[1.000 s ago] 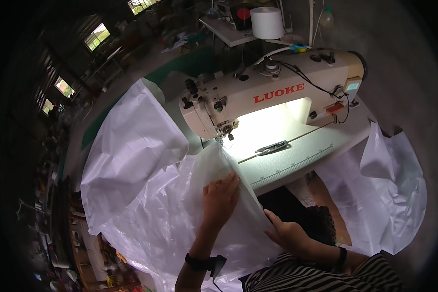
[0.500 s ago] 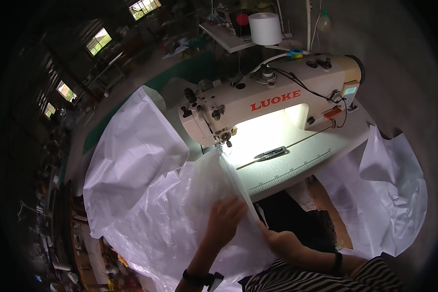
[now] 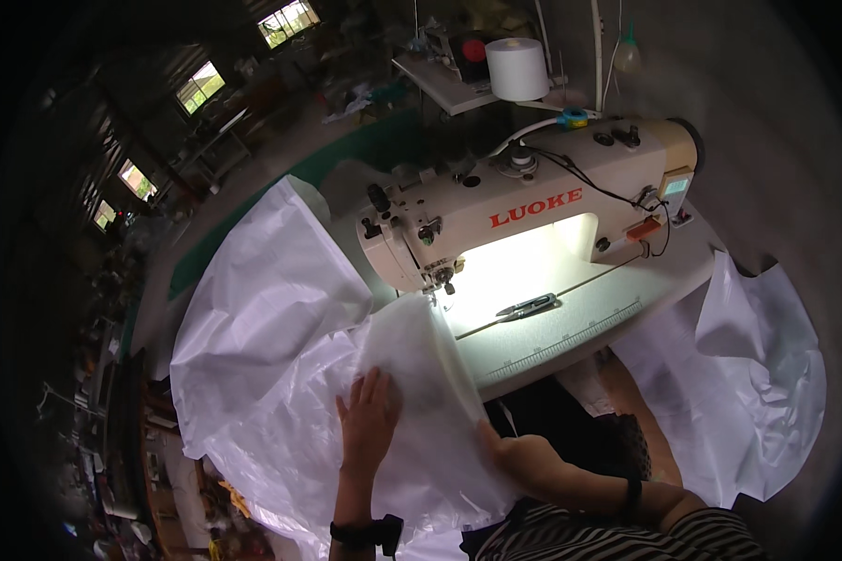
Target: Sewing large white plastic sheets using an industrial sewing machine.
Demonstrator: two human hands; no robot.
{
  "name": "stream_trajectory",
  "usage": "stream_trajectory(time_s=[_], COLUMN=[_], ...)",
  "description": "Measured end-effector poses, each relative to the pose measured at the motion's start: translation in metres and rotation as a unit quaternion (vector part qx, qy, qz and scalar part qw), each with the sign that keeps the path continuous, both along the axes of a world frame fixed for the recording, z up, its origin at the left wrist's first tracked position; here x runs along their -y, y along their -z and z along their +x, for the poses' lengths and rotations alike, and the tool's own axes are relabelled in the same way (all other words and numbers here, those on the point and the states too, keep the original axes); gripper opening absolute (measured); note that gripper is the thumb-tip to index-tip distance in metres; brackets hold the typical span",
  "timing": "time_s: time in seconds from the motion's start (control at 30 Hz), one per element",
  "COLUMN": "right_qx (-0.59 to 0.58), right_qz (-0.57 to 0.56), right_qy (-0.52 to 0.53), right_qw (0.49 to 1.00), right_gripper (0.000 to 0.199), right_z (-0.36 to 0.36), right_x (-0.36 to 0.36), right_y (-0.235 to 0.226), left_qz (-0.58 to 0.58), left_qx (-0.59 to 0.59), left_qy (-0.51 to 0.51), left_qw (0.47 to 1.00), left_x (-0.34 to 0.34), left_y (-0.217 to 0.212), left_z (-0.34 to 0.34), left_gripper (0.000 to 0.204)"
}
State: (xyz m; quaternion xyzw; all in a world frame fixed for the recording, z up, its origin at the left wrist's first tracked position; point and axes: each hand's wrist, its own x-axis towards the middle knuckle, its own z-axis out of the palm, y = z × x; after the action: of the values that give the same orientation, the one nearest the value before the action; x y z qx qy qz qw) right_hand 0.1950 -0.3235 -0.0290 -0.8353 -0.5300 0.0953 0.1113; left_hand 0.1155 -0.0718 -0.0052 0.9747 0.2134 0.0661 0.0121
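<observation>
A large white plastic-like sheet (image 3: 271, 280) spreads over the left side of the table, and its right edge runs up under the needle of a sewing machine (image 3: 524, 201). My left hand (image 3: 369, 411) lies flat on the sheet with fingers stretched out. At the sheet's right edge, by the front of the table, my right hand (image 3: 516, 458) is closed on the material; its fingertips are partly hidden. The needle area is lit by a bright lamp, and the sheet's edge reaches the presser foot (image 3: 437, 292).
Thread snips (image 3: 529, 307) lie on the machine bed. A white thread cone (image 3: 516, 70) stands behind the machine. More white sheeting (image 3: 767, 374) hangs at the right, beside my leg. A green surface (image 3: 253, 224) extends behind the sheet.
My left hand has moved left across the sheet, away from its right edge, and flattened. My right hand stays at the edge, shifted slightly left. The whole view has shifted a little.
</observation>
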Motion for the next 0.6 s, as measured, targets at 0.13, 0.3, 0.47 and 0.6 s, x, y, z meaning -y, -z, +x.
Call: stream_trajectory(time_s=[0.13,0.3,0.47,0.6], right_qx=[0.003,-0.025,-0.005,-0.025], right_qz=[0.045,0.001,0.004,0.003], right_qy=[0.016,0.046,0.050,0.071], right_qw=[0.999,0.999,0.999,0.997], right_gripper=[0.058,0.059,0.060,0.056], right_z=[0.002,0.004,0.014,0.015], right_x=[0.005,0.012,0.022,0.023], right_y=[-0.002,-0.021,-0.032,-0.027], left_qz=[0.084,0.004,-0.001,0.033], left_qx=[0.015,0.147,0.128,0.138], left_qy=[0.070,0.161,0.167,0.163], left_qw=[0.994,0.976,0.978,0.976], left_x=[-0.006,-0.022,-0.044,-0.055], left_y=[-0.005,-0.018,0.009,0.020], left_z=[0.011,0.083,0.117,0.138], left_gripper=[0.036,0.032,0.034,0.036])
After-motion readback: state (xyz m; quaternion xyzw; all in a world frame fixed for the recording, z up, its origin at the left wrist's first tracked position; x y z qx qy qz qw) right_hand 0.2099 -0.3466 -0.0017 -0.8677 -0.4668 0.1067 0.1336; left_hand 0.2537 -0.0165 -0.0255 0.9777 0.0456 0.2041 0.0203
